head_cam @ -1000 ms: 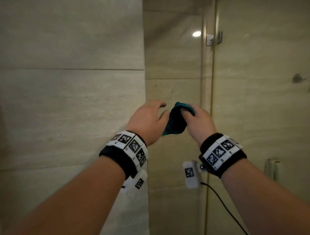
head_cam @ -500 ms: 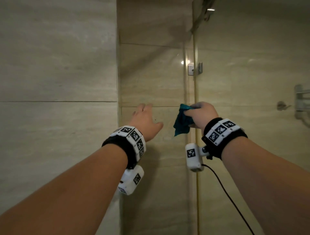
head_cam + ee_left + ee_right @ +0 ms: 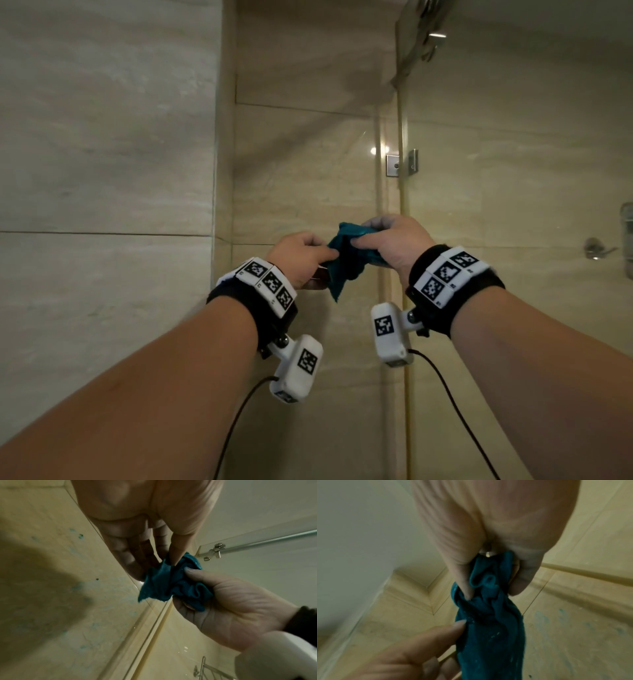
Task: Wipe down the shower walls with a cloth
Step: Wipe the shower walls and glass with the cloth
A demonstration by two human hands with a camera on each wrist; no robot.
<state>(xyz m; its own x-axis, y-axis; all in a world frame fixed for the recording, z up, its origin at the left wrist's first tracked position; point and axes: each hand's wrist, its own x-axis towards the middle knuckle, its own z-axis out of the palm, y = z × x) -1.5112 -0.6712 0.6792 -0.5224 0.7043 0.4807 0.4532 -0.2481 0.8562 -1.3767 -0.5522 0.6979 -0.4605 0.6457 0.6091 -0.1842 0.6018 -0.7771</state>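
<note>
Bare forearms wear black wristbands (image 3: 455, 284) with checkered tags and white cabled cameras (image 3: 296, 368).

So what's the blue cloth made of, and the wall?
The cloth looks like soft, fuzzy fabric, maybe microfibre: it crumples into folds between the left hand and right hand. The wall looks like smooth beige stone or stone-look tile, with faint veins and thin joint lines.

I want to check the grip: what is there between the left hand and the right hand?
Only the teal cloth, bunched: the left hand pinches one end, the right hand grips the other. The head view shows it.
</note>
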